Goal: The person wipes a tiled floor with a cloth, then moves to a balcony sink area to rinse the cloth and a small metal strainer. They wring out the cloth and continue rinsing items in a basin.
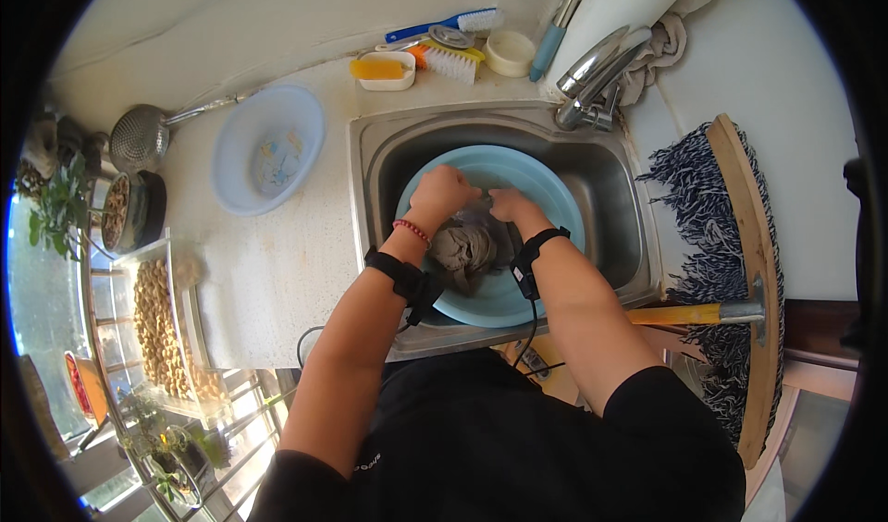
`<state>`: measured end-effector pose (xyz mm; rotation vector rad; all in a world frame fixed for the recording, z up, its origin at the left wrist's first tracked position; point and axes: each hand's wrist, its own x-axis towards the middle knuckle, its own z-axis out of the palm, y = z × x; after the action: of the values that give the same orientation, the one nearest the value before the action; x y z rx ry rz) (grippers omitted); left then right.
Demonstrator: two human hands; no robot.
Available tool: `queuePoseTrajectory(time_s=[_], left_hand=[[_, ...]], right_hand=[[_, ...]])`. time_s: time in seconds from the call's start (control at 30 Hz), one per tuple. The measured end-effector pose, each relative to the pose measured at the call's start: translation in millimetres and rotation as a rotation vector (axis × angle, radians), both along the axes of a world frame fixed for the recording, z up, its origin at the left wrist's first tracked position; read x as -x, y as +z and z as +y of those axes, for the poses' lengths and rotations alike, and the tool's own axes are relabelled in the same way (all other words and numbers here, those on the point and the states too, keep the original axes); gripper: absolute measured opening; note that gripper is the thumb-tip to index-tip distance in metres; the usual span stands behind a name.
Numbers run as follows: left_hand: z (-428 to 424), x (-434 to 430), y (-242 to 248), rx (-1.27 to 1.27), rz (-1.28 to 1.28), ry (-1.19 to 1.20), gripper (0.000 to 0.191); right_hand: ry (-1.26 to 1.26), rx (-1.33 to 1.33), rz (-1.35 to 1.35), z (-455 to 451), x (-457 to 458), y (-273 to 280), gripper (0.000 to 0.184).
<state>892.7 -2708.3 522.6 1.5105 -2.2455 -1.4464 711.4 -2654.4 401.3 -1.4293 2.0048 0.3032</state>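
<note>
A light-blue plastic basin (548,175) with murky water stands in the stainless steel sink (610,196). In it lies a bunched grey-brown cloth (463,248), partly wet. My left hand (444,192), with a red bead bracelet at the wrist, is closed over the basin's far half, above the cloth. My right hand (512,204) is close beside it on the right, fingers curled towards the left hand. Dark wet fabric seems to lie between and below the hands; whether either hand grips it is hidden. Both wrists wear black straps with cables.
Behind the sink are a faucet (590,85), a blue brush (444,24), a yellow-and-orange brush (447,61) and a soap dish (399,81). A pale plastic bowl (232,154) and a skimmer (139,137) are on the left counter. A mop head (739,210) stands at the right.
</note>
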Motion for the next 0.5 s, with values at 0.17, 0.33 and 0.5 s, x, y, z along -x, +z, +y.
queuePoseTrajectory(time_s=[0.17, 0.33, 0.5], left_hand=[[-13, 37, -117, -0.438, 0.271, 0.309, 0.046], [23, 49, -162, -0.117, -0.417, 0.223, 0.065], [21, 38, -126, -0.106, -0.441, -0.274, 0.07]], right_hand=[[0.084, 0.072, -0.015, 15, -31, -12, 0.041], [-0.843, 0.384, -0.048, 12, -2, -12, 0.025], [-0.111, 0.179, -0.221, 25, -10, -20, 0.043]])
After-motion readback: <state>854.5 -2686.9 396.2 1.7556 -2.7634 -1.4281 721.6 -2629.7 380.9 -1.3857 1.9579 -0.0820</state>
